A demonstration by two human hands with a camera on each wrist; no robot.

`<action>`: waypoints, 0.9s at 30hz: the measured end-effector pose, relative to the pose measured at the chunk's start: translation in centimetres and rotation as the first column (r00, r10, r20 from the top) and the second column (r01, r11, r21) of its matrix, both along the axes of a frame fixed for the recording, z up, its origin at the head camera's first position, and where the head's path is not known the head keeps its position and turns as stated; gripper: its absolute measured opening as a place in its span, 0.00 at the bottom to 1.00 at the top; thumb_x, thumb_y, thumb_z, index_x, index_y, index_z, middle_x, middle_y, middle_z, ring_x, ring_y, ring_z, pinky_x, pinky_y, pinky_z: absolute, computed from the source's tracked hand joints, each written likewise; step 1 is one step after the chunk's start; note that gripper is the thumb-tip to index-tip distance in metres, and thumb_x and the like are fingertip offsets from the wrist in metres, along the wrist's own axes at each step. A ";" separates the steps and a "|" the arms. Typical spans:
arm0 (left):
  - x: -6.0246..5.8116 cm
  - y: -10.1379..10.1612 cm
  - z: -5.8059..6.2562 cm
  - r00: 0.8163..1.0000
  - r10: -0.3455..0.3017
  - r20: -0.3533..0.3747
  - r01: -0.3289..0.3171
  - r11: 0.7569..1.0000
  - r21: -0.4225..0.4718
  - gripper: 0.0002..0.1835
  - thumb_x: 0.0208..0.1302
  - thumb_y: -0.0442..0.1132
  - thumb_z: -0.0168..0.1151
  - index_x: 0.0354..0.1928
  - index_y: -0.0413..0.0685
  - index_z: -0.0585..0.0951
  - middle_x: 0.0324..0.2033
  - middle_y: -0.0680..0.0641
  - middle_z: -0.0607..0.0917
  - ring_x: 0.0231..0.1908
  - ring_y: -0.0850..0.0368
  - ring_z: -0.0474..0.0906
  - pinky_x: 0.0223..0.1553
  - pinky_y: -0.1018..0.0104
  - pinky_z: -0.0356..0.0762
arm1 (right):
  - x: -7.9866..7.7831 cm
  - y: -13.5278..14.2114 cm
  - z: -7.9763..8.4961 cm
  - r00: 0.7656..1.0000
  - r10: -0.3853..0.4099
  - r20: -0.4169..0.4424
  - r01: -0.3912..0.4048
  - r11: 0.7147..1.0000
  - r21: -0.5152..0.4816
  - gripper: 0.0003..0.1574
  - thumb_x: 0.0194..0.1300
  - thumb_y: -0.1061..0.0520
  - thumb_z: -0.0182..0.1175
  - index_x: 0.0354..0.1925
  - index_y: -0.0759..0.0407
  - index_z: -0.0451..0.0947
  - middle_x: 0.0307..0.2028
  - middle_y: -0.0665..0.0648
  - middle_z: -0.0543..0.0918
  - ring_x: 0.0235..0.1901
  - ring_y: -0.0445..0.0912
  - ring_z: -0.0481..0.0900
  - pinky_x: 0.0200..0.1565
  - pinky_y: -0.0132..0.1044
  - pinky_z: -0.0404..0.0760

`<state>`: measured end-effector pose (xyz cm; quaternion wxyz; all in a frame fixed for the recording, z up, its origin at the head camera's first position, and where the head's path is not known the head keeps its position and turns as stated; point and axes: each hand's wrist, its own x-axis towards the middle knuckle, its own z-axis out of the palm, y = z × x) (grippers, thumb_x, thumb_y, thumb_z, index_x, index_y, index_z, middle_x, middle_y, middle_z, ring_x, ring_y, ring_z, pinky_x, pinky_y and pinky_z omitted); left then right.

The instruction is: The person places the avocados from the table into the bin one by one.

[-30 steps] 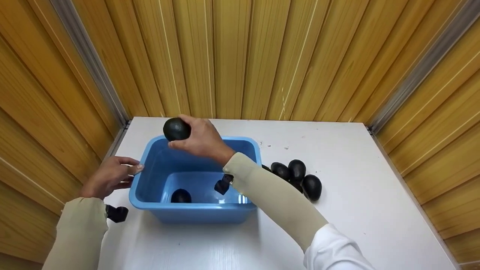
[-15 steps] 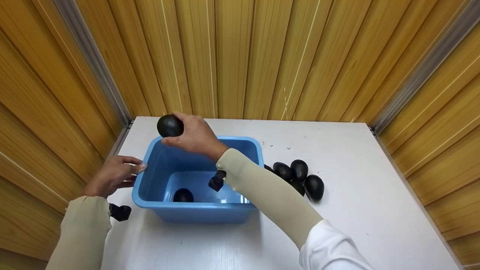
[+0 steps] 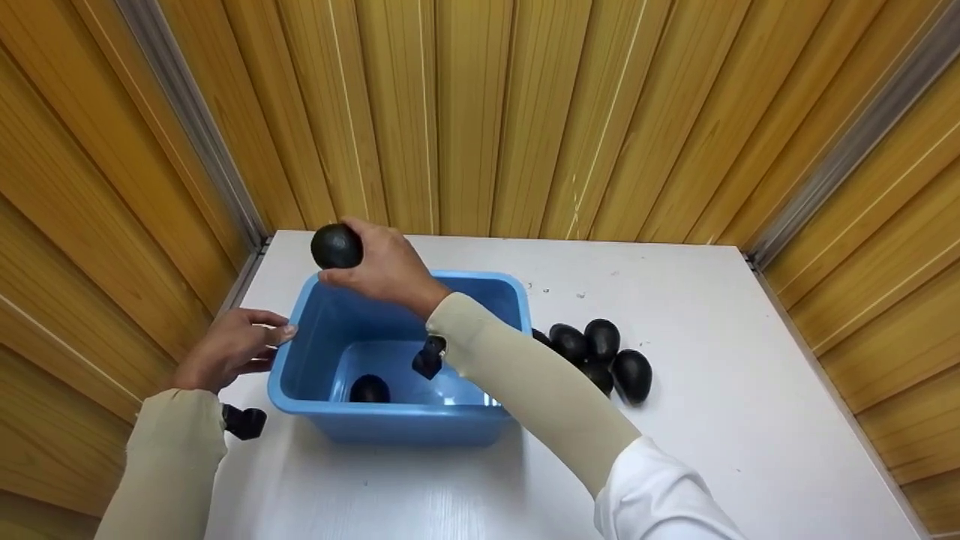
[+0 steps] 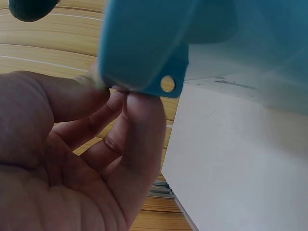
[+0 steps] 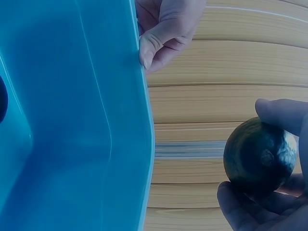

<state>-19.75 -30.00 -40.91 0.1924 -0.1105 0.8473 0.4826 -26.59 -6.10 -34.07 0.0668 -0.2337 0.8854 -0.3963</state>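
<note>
My right hand point(image 3: 386, 266) grips a dark avocado point(image 3: 335, 246) between thumb and fingers, above the far left part of a blue plastic bin point(image 3: 405, 427). In the right wrist view that avocado point(image 5: 260, 156) shows its rounded end, apart from the bin's rim. On the left side, my left hand point(image 3: 232, 345) pinches the bin's rim. Seen from the left wrist, the thumb and index finger of my left hand point(image 4: 130, 139) meet at the rim point(image 4: 130, 53), beside a tab with a hole. Another avocado point(image 3: 370, 389) lies inside the bin, near its front wall.
Several avocados point(image 3: 632, 375) lie in a cluster on the white table point(image 3: 720, 420) right of the bin, some partly hidden by the bin and the right sleeve. Wood-patterned walls point(image 3: 465, 120) enclose the table at the back and both sides.
My right hand has moved a little left and toward the back with the avocado still in its grip. My left hand keeps its hold on the rim. The whole head view has shifted slightly.
</note>
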 end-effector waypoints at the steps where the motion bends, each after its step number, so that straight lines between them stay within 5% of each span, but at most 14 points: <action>1: 0.0 0.0 0.0 1.000 0.000 -0.002 0.000 1.000 0.001 0.34 0.76 0.50 0.60 0.73 0.34 0.69 0.67 0.27 0.76 0.60 0.30 0.83 0.61 0.39 0.81 | 0.0 0.0 0.0 1.000 0.004 -0.005 -0.004 1.000 0.003 0.52 0.64 0.41 0.73 0.79 0.45 0.61 0.69 0.53 0.77 0.62 0.48 0.80 0.62 0.43 0.85; 27: -0.1 0.7 -0.1 1.000 -0.026 -0.016 0.026 1.000 0.014 0.31 0.78 0.49 0.59 0.72 0.34 0.70 0.65 0.28 0.78 0.57 0.34 0.85 0.62 0.39 0.81 | -0.2 -0.1 -1.2 1.000 0.001 0.019 -0.002 0.999 0.037 0.52 0.66 0.40 0.72 0.80 0.43 0.59 0.70 0.52 0.76 0.63 0.47 0.80 0.65 0.45 0.83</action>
